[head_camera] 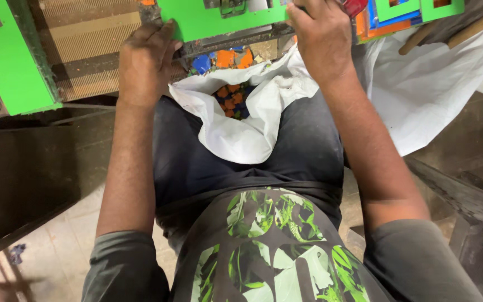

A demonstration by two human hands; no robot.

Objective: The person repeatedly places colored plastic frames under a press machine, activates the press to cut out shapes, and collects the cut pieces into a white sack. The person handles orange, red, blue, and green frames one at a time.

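Note:
A flat bright green plastic sheet [219, 21] lies along the top edge of the view, over a dark machine bed. My left hand [145, 61] grips its left lower corner, fingers curled under the edge. Its right part is held by my right hand [322, 39], fingers closed over the top. Below the sheet a white sack [241, 128] rests open on my lap, holding several orange and blue plastic scraps [231, 98].
A green machine frame [6, 61] stands at the left beside a ribbed brown panel [88, 39]. Stacked green, blue and orange frames [403, 14] lie at the top right. A second white sack [437, 84] and wooden handles [465, 28] sit at the right.

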